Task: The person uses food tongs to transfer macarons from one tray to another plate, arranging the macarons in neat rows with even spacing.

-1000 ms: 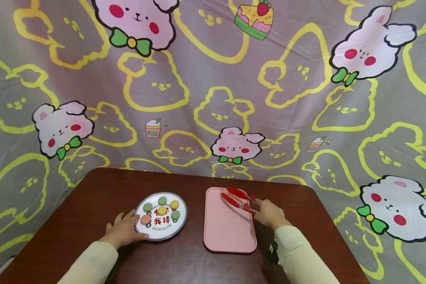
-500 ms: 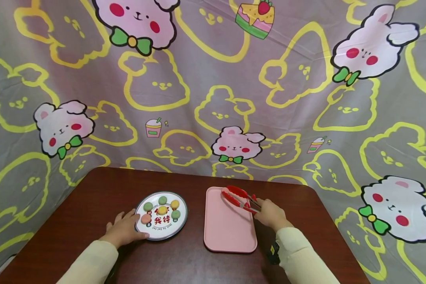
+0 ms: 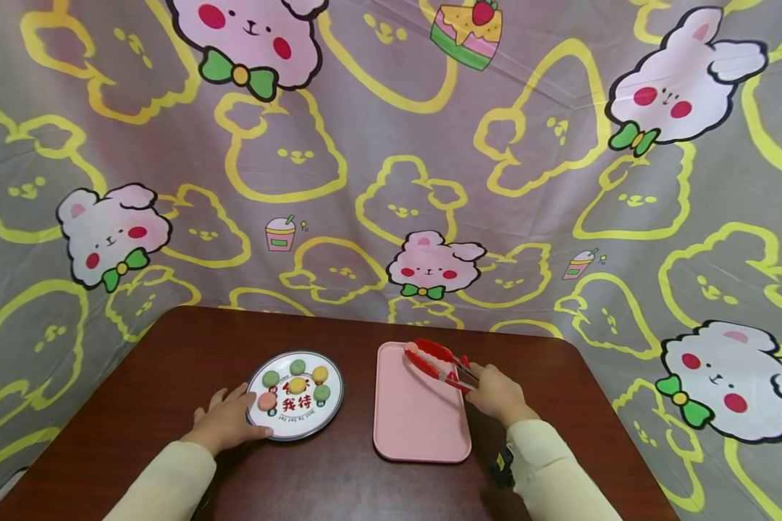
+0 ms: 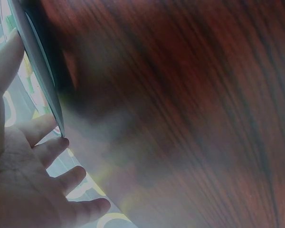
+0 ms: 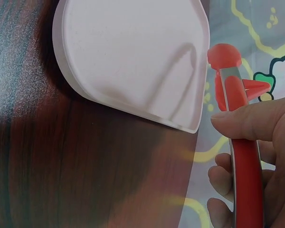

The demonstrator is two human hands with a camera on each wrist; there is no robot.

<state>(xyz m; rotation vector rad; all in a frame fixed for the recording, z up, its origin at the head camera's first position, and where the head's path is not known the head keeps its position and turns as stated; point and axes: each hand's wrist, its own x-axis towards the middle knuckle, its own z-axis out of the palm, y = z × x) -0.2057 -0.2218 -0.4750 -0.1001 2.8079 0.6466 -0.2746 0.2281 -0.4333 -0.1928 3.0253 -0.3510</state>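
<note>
On the left of the table, my left hand (image 3: 224, 420) touches the rim of a round white plate (image 3: 322, 418) with its thumb and index finger; the other fingers spread out loosely. Several macarons lie on the plate: green ones (image 3: 270, 379), yellow ones (image 3: 297, 386) and one pink macaron (image 3: 268, 401). My right hand (image 3: 495, 394) grips red and metal tongs (image 5: 247, 175), thumb on one side and fingers curled on the other. The tongs' tips stand apart above the far part of a pink rectangular tray (image 3: 420, 427), with nothing seen between them.
Both items stand on a dark brown wooden table (image 3: 352, 477). A patterned cloth (image 3: 365, 217) hangs behind the table and along its sides. Bare tabletop lies between plate and tray.
</note>
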